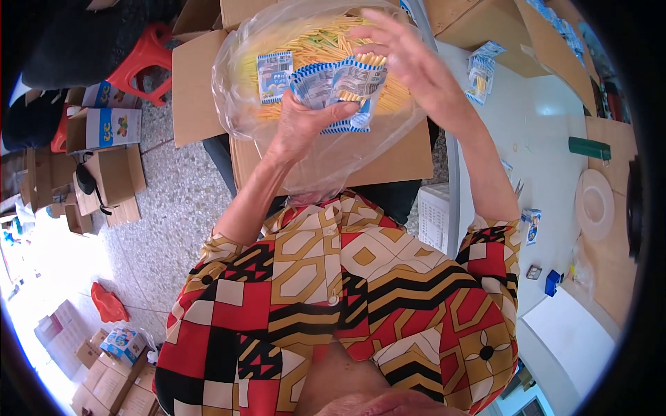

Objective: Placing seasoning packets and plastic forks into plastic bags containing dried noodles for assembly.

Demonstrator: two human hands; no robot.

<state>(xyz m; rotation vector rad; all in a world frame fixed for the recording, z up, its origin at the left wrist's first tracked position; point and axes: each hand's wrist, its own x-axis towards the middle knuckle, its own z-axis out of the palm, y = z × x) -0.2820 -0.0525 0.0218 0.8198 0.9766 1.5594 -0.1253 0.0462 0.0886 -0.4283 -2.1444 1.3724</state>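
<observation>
My left hand (302, 128) grips a fanned bunch of blue-and-white packets (313, 89), thumb across the front. The frontmost packet (358, 82) has pale yellow sticks showing at its top and through its face. My right hand (416, 66) is raised just right of that packet, fingers stretched out, with nothing visible in them. Beneath both hands, thin yellow sticks (326, 35) fill a clear plastic bag (232, 104) lining an open cardboard box (196, 90). One more packet (275, 75) lies flat on the sticks, left of the bunch.
Along my right runs a pale table (555, 125) with filled packets (481, 73), a green object (590, 148) and another carton (496, 35). A red stool (146, 66) and cartons (111, 180) stand on the speckled floor at left. A white basket (434, 216) sits beside the table.
</observation>
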